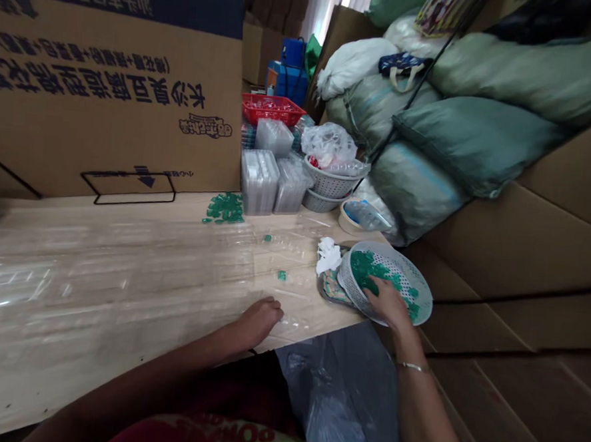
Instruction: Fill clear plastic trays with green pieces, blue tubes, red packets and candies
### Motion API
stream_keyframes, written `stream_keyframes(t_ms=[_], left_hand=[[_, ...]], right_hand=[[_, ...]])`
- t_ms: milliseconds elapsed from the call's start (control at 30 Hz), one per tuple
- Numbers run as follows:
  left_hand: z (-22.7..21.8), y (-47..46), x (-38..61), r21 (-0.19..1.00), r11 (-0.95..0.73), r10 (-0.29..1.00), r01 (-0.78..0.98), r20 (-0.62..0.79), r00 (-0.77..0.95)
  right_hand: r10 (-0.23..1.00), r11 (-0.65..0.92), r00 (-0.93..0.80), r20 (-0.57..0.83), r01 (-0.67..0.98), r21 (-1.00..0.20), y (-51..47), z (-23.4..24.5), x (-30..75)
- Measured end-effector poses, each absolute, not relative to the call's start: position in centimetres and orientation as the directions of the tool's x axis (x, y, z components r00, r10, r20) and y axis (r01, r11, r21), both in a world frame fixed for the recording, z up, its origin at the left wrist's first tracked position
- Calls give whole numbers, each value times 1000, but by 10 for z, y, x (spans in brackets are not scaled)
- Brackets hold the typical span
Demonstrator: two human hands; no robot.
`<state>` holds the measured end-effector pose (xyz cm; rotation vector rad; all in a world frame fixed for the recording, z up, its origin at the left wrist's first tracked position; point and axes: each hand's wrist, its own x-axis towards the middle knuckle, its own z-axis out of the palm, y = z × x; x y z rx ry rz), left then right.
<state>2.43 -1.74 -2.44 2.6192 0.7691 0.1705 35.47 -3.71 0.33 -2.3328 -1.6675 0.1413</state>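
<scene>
My left hand (264,318) is closed, knuckles up, over the near edge of the clear plastic trays (233,260) on the table. What its fingers hold, if anything, is hidden. Two small green pieces (282,275) sit apart on the trays just beyond it. My right hand (387,298) reaches into a white perforated basket (424,292), its fingers bent together on the small green pieces (367,269) inside. That basket is tilted, resting partly on a patterned tray (332,288). A crumpled white tissue (328,255) lies at its left.
A loose pile of green pieces (225,207) lies before a large cardboard box (112,103). Stacked clear containers (260,182), grey baskets (330,182), a red basket (272,107) and a small bowl (350,223) stand at the back. Stuffed sacks (471,138) and cartons (538,262) crowd the right.
</scene>
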Motion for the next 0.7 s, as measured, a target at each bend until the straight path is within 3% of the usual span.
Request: stream_keyframes(t_ms=[67,267,567,700], left_hand=[[-27,-17,25,398,-784,527,476,21,850],[-23,-17,24,379,-807,494,454,10,870],[-30,-23,30,366,-765,555,530,-43,831],[-18,-24,25,468,-658,632,590,-85,771]], right_hand=[[956,-282,294,9,926,-251,-26,-1,365],[956,-268,292,32,913,-308,-11,-12,364],[920,-219,365,144,781,-584,-8,-17,365],[852,-202,488,192,644,-738,-8,-5,371]])
